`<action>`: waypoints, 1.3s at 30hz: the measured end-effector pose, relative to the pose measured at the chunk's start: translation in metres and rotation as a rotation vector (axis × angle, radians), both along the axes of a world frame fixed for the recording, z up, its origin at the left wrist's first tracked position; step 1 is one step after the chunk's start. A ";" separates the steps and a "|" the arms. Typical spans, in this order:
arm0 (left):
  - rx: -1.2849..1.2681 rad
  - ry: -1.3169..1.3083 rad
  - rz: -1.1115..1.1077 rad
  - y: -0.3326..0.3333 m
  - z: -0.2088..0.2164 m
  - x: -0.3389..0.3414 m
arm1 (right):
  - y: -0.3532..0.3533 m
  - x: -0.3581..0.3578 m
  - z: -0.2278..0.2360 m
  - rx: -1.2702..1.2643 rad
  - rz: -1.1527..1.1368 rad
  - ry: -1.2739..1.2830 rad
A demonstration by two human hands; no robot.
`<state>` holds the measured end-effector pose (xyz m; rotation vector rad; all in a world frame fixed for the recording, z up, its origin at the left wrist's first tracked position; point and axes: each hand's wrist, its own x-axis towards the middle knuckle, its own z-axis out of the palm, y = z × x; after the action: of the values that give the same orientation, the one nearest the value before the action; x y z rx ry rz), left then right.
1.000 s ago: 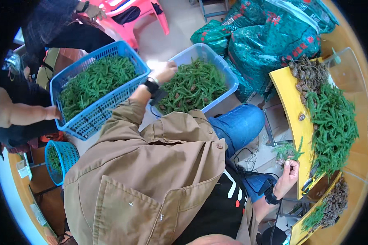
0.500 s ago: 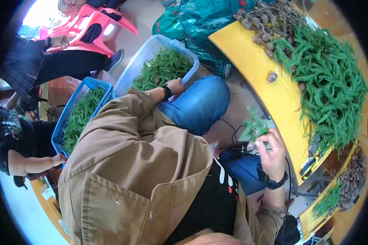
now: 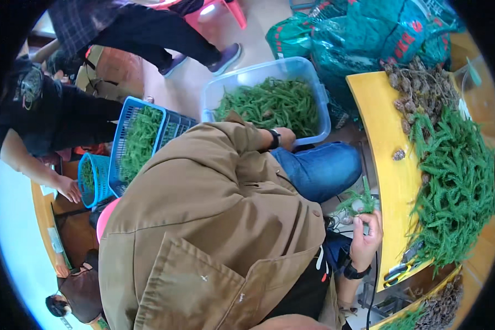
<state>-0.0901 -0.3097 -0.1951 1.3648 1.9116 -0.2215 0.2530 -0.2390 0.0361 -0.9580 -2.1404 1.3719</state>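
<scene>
My left hand (image 3: 285,138) is at the near rim of a translucent plastic bin (image 3: 323,125), with its fingers curled over the edge and partly hidden. Green pine-like sprigs (image 3: 269,104) fill much of the bin. In front of the yellow table, my right hand (image 3: 367,237) pinches a small green sprig (image 3: 360,203) by its lower end, its tips pointing up and away. Something pale and round sits among its needles, too small to make out.
On the yellow table (image 3: 375,137) lie a heap of green sprigs (image 3: 456,181), brown pine cones (image 3: 423,91), one loose cone (image 3: 399,155) and yellow-and-black-handled cutters (image 3: 399,274). Left are a blue crate (image 3: 162,129), a round blue basket (image 3: 102,190) and other people. Green bags (image 3: 363,38) stand behind.
My view has swung left, so the scene sits further right. The sprig in my right hand has turned. A person's hand at the left has left the crate and is by the round basket.
</scene>
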 end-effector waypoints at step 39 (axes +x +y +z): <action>0.839 0.217 -0.741 0.003 0.071 -0.018 | -0.131 0.012 0.046 0.302 -0.305 0.026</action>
<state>-0.1077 -0.3063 -0.1236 2.6852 1.6214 0.1123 0.2647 -0.3702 0.0821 -1.0803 -2.0053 0.8827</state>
